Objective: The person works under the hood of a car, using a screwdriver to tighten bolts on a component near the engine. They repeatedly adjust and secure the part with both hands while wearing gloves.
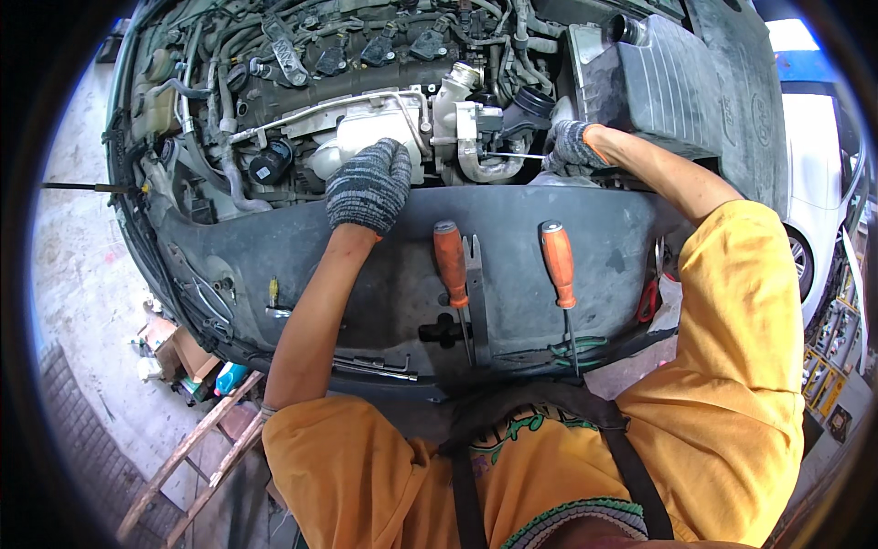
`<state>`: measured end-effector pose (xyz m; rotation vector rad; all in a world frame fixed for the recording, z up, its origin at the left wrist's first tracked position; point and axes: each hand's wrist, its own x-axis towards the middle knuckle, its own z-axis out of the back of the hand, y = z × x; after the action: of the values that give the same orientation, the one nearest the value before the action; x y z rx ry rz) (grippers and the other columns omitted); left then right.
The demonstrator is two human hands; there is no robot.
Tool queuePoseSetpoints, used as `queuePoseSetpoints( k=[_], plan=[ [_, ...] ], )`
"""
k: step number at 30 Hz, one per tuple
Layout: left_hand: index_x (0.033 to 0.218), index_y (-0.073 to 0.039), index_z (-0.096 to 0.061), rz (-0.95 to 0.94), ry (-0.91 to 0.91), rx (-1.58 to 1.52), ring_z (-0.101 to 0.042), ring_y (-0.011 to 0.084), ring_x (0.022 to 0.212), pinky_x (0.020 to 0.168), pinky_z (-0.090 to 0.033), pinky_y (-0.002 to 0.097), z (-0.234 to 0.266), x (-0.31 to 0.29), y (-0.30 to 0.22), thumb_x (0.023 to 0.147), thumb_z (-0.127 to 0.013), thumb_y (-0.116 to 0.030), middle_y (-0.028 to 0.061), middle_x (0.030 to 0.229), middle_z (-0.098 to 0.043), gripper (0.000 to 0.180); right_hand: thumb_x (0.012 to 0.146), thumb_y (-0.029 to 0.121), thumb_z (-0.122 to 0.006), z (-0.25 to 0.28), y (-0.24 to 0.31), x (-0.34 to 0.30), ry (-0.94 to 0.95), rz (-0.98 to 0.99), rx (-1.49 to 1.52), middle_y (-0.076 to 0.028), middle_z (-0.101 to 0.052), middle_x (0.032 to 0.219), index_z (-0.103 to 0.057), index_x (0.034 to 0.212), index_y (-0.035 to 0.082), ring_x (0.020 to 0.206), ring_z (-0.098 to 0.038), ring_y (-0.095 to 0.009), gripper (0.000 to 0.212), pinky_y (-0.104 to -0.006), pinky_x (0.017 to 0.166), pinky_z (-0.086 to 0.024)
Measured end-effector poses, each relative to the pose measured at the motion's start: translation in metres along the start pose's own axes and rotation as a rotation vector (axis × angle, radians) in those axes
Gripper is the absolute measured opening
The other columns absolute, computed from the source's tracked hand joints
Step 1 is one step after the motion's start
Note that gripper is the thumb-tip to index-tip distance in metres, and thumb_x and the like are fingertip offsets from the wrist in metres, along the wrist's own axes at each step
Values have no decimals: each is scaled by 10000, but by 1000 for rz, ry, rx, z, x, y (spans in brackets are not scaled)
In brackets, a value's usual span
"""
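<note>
My left hand (369, 186), in a grey-and-black knit glove, rests against the silver heat shield (370, 131) at the front of the engine. Its fingers are bent together; their tips and anything in them are hidden. In a matching glove, my right hand (574, 148) is closed around the end of a thin metal rod (515, 156). The rod points left toward a curved metal pipe (482, 170) beside the silver housing (455, 102). How the rod's far end meets the pipe is too small to tell.
Two orange-handled screwdrivers (560, 265) lie on the dark front panel (393, 265), with a forked metal bar (474, 274) and green-handled pliers (578, 348). Red-handled scissors (649, 300) sit right. A black air filter box (672, 87) stands back right; a wooden ladder (206, 448) is lower left.
</note>
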<state>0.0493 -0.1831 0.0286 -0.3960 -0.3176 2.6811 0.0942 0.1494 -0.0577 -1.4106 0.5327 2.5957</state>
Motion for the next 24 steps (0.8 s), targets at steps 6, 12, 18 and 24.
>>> queuePoseSetpoints(
  k=[6,12,18,24],
  plan=[
    [1065,-96,-646,-20,-40,-7,-642,343,912,814,-491,456,-2,2,-3,928,-457,-368,166,993,-673,359,839,220,-609,-8,-7,20,-61,79,-356,-176,-663,755,-682,861,14,697,-642,-320,220,-384,648,-519],
    [1055,-103,-650,-14,-14,-14,-646,338,898,799,-500,447,-4,3,-2,925,-467,-376,158,995,-674,353,773,133,-571,-24,6,3,-225,106,-317,-230,-670,812,-689,847,-18,778,-662,-367,206,-424,693,-526],
    [1053,-104,-650,-7,-22,-3,-651,337,881,790,-502,449,0,-1,0,926,-468,-371,159,973,-676,346,784,152,-575,-18,27,-23,-303,131,-322,-246,-656,855,-658,906,-19,830,-650,-381,226,-432,722,-520],
    [1051,-102,-648,-32,4,-31,-652,335,872,788,-502,451,0,6,-5,934,-461,-356,164,961,-675,336,843,167,-648,-17,-4,-5,-148,80,105,-144,-638,702,-646,925,10,624,-618,-275,177,-377,557,-481]
  ],
)
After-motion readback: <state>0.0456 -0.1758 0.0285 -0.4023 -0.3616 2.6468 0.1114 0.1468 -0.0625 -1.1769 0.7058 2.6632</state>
